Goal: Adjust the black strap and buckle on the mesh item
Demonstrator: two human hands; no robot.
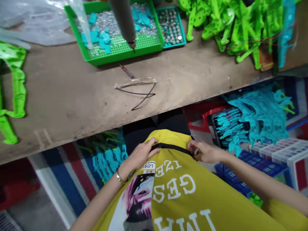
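Note:
At my waist, a thin black strap [172,147] runs across the front of the yellow shirt [175,192]. My left hand [141,154], with a bracelet on its wrist, is closed on the strap's left part, thumb and fingers pinching it near a small black piece. My right hand [202,151], with a ring on one finger, is closed at the strap's right end; its fingertips are partly hidden against the shirt. Beyond both hands, eyeglasses [137,84] with dark crossed temples lie on the workbench [79,96], beside a small red-tipped screwdriver [127,72].
An electric screwdriver [124,22] hangs over a green tray [125,53] of screws and turquoise parts. A teal tray [170,27] holds metal pieces. Green plastic parts [216,19] pile up at the right. Below the bench are turquoise parts [260,112] and blue crates [255,163].

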